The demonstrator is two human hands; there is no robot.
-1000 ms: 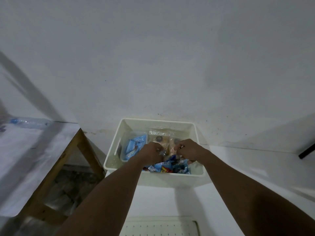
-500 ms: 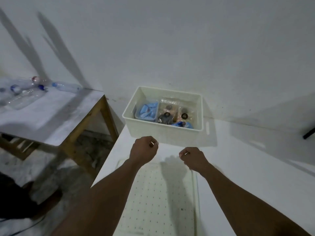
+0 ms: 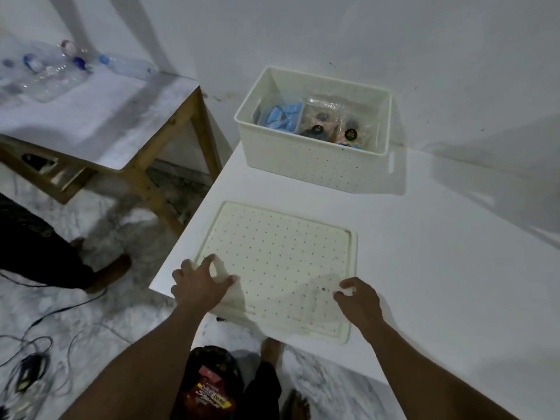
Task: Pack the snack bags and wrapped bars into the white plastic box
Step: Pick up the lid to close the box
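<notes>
The white plastic box (image 3: 303, 165) stands open at the far side of the white table (image 3: 439, 268), against the wall. Inside lie a blue snack bag (image 3: 281, 118) on the left and two clear bags with dark round labels (image 3: 321, 122) (image 3: 351, 133) beside it. The box's dotted white lid (image 3: 278, 262) lies flat near the table's front edge. My left hand (image 3: 203, 283) rests with fingers spread on the lid's near-left corner. My right hand (image 3: 359, 301) touches the lid's near-right part, fingers bent. Neither hand holds a snack.
A wooden-legged side table (image 3: 100, 116) at the left carries several empty plastic bottles (image 3: 45, 71). Another person's leg (image 3: 45, 259) stands on the marble floor beside it. Cables (image 3: 30, 359) lie at lower left. A dark bag holding a red snack pack (image 3: 212, 395) sits by my feet.
Both hands came out of the box, drew back toward me and dropped onto the lid. The view pulled back and tilted down, showing the floor and lid.
</notes>
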